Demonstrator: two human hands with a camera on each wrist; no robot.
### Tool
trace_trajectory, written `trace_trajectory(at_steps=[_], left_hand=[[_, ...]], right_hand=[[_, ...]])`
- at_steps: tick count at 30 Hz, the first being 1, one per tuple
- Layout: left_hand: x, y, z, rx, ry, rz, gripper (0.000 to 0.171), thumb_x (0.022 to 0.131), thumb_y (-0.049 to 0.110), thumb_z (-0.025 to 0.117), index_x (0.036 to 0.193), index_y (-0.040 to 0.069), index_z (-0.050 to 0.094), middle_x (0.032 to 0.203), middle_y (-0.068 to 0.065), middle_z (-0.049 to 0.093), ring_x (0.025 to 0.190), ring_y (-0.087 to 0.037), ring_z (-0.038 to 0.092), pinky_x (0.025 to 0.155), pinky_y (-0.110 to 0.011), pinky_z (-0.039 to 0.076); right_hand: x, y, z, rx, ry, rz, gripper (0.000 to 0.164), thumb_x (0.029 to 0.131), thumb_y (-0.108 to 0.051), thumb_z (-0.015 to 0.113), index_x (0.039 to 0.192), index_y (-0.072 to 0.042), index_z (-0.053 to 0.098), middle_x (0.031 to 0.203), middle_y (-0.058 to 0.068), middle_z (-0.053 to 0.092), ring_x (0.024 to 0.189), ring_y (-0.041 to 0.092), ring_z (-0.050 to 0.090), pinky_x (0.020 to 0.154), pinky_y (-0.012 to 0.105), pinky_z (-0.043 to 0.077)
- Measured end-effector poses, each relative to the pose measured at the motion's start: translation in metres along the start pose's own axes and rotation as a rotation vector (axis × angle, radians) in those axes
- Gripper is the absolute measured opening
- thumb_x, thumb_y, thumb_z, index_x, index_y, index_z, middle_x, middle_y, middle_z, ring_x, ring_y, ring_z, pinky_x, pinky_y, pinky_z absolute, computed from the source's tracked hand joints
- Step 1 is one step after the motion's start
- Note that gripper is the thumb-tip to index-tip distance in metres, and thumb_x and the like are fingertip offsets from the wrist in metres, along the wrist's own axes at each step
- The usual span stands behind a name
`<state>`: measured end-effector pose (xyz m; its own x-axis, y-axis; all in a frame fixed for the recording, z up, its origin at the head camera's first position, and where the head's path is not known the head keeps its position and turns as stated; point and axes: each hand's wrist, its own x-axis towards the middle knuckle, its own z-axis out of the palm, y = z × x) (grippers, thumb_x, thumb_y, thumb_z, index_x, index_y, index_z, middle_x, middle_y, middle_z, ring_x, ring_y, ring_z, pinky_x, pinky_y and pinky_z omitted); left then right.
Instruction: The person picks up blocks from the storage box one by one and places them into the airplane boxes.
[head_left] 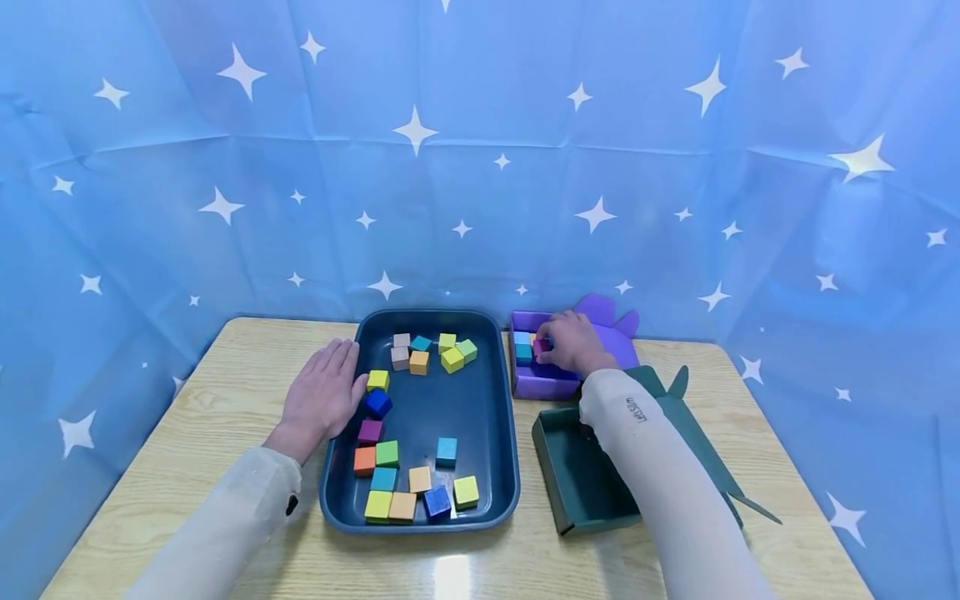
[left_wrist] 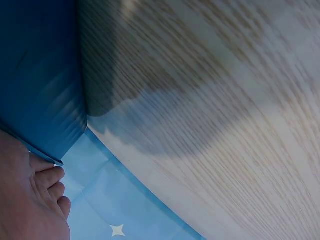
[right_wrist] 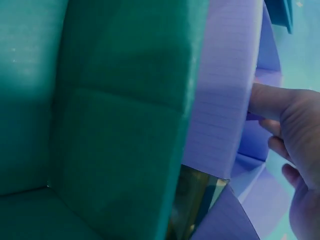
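Note:
My right hand [head_left: 573,343] reaches into the purple box [head_left: 546,388] and pinches a magenta cube [head_left: 540,350] between thumb and fingers. Beside that cube, a light blue cube [head_left: 522,337], a teal cube [head_left: 522,356] and part of an orange one lie in the box. In the right wrist view the box wall hides what the fingers [right_wrist: 270,100] hold. My left hand [head_left: 322,392] rests with straight fingers on the left rim of the dark blue tray [head_left: 450,400]. Several coloured cubes lie scattered in the tray, among them a yellow cube [head_left: 378,380] near the left thumb.
An open dark green box [head_left: 558,492] stands in front of the purple one, partly under my right forearm. Its lid [head_left: 701,442] folds out to the right. A blue curtain with white stars [head_left: 480,192] hangs behind the wooden table [head_left: 225,400].

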<state>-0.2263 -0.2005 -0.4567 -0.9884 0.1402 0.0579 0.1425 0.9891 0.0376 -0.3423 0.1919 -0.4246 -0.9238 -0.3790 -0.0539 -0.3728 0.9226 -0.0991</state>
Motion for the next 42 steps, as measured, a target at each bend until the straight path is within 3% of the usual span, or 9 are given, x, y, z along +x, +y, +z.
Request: trace_trajectory(at_steps=[14, 28, 36, 42], left_hand=[[0.0, 0.007, -0.001, 0.006, 0.008, 0.008, 0.069, 0.102, 0.043, 0.039, 0.154, 0.001, 0.021, 0.161, -0.017, 0.025, 0.15, -0.036, 0.019, 0.124, -0.049, 0.017], [0.0, 0.004, -0.002, 0.009, 0.004, 0.002, 0.069, 0.102, 0.042, 0.039, 0.154, 0.0, 0.021, 0.161, -0.017, 0.024, 0.15, -0.036, 0.018, 0.125, -0.048, 0.015], [-0.001, 0.002, -0.002, 0.015, -0.012, -0.01, 0.07, 0.102, 0.044, 0.039, 0.154, 0.001, 0.02, 0.161, -0.017, 0.024, 0.15, -0.036, 0.018, 0.124, -0.049, 0.016], [-0.001, 0.002, -0.001, 0.013, -0.008, -0.006, 0.07, 0.102, 0.044, 0.039, 0.154, 0.001, 0.02, 0.161, -0.017, 0.025, 0.15, -0.036, 0.019, 0.124, -0.05, 0.016]], right_hand=[[-0.001, 0.004, 0.014, -0.078, 0.012, 0.013, 0.024, 0.083, -0.03, 0.077, 0.101, -0.015, 0.07, 0.113, 0.008, 0.064, 0.118, 0.032, 0.049, 0.107, 0.05, 0.035], [-0.001, 0.003, 0.015, -0.046, 0.036, 0.019, 0.02, 0.085, -0.028, 0.076, 0.099, -0.016, 0.071, 0.113, 0.007, 0.064, 0.118, 0.031, 0.049, 0.104, 0.049, 0.036], [0.004, -0.007, 0.0, 0.038, 0.112, -0.013, 0.027, 0.086, -0.03, 0.074, 0.108, -0.014, 0.071, 0.121, 0.008, 0.064, 0.121, 0.033, 0.049, 0.11, 0.054, 0.032], [0.003, -0.034, -0.023, 0.062, 0.104, -0.065, 0.032, 0.091, -0.033, 0.069, 0.117, -0.015, 0.069, 0.131, 0.008, 0.062, 0.133, 0.033, 0.043, 0.115, 0.055, 0.028]])
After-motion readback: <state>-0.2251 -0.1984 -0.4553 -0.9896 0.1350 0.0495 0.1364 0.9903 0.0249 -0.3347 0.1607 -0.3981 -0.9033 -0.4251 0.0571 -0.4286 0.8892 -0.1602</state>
